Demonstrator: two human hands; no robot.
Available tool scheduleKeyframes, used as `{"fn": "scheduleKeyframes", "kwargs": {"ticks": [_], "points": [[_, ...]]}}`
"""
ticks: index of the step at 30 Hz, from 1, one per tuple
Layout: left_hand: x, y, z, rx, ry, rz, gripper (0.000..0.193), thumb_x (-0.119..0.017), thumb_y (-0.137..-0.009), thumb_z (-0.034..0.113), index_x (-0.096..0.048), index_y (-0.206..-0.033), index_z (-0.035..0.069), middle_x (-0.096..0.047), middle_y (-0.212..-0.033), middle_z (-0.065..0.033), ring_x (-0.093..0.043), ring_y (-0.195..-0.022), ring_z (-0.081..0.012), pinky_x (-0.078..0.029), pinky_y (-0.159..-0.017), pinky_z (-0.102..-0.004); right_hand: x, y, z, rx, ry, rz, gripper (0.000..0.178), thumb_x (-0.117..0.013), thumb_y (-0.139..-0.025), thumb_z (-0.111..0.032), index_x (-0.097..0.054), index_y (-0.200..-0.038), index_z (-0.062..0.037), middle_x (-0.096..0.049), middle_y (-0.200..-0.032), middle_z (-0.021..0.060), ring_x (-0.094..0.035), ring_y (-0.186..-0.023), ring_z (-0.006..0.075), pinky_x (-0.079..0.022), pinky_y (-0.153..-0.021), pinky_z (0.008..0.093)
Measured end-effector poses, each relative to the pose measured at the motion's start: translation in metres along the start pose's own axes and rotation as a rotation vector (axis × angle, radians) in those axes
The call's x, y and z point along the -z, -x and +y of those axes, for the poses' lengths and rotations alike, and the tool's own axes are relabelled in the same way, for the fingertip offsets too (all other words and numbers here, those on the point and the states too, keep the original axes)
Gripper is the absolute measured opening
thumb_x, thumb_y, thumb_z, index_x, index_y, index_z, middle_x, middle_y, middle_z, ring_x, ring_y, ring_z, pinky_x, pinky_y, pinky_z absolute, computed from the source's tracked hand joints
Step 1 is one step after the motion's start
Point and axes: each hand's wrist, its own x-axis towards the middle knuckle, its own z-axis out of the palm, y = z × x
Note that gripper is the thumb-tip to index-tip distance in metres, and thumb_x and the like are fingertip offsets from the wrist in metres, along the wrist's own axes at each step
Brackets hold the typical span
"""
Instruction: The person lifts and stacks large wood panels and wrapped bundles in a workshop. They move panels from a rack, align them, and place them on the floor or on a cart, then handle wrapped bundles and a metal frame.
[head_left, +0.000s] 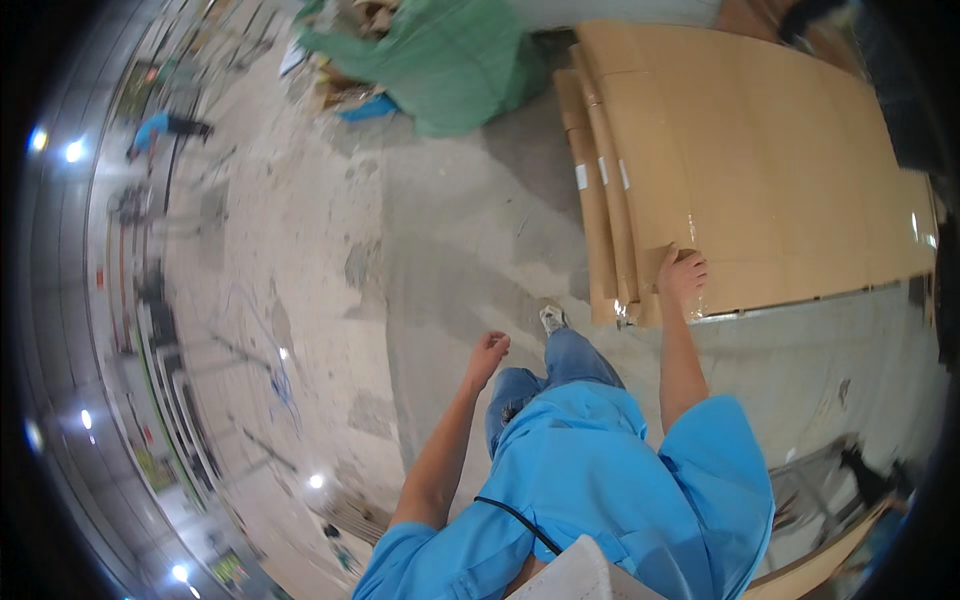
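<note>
Indoor light is moderate. Lamps [74,151] flare at left; soft shadows cross the floor [430,190]. Glints mark the cardboard [770,160] at right. Lines bow at left; corners black.

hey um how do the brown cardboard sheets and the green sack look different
The cardboard sheets are flat and straight-edged; the green sack is bulging and creased. Your right hand is on the cardboard sheets, while the green sack is out of its touch. Both lie ahead of you.

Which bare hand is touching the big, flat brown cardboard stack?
The bare right hand, touching the flat brown cardboard stack; the bare left hand hangs apart, over the grey concrete floor.
</note>
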Motion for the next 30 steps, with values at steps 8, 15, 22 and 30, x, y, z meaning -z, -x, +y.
{"fn": "scheduleKeyframes", "kwargs": {"ticks": [8, 15, 22, 30], "points": [[-0.038, -0.196, 0.192, -0.238, -0.209, -0.43, 0.034, -0.063, -0.087, 0.03, -0.054, -0.107, 0.004, -0.056, -0.092, -0.0039, -0.054, -0.081, -0.0112, -0.044, -0.07, -0.027, -0.017, 0.0, -0.01, -0.214, -0.134, 0.158, 0.058, -0.053, -0.084, -0.042, -0.046, -0.122, 0.0022, -0.046, -0.119, 0.0214, -0.04, -0.117, 0.0384, -0.027, -0.105, 0.0493], [-0.11, -0.367, 0.399, -0.845, -0.548, -0.533, 0.043, -0.061, -0.089, 0.034, -0.048, -0.111, 0.0, -0.053, -0.094, -0.0073, -0.05, -0.087, -0.0169, -0.042, -0.08, -0.0303, 0.0, 0.006, -0.018, -0.243, -0.243, 0.243, 0.059, -0.059, -0.081, -0.035, -0.044, -0.125, 0.0006, -0.046, -0.122, 0.022, -0.041, -0.114, 0.039, -0.033, -0.099, 0.0477], [-0.201, -0.545, 0.581, -1.235, -1.204, 0.047, 0.076, -0.059, -0.083, 0.053, -0.039, -0.13, -0.004, -0.045, -0.128, -0.0234, -0.042, -0.12, -0.0358, -0.036, -0.097, -0.0471, -0.011, 0.033, 0.003, -1.124, -0.446, 0.276, 0.062, -0.054, -0.083, -0.054, -0.05, -0.113, 0.0002, -0.056, -0.115, 0.0241, -0.051, -0.11, 0.0401, -0.038, -0.094, 0.0486], [-0.263, -0.6, 0.639, -0.577, -0.866, -0.564, 0.077, -0.055, -0.083, 0.059, -0.05, -0.129, -0.003, -0.05, -0.132, -0.0193, -0.046, -0.124, -0.027, -0.034, -0.102, -0.0373, -0.031, 0.017, -0.003, -1.421, -0.342, 0.283, 0.073, -0.042, -0.084, -0.068, -0.055, -0.102, 0.0018, -0.062, -0.098, 0.0252, -0.059, -0.095, 0.0416, -0.044, -0.082, 0.048]]}}
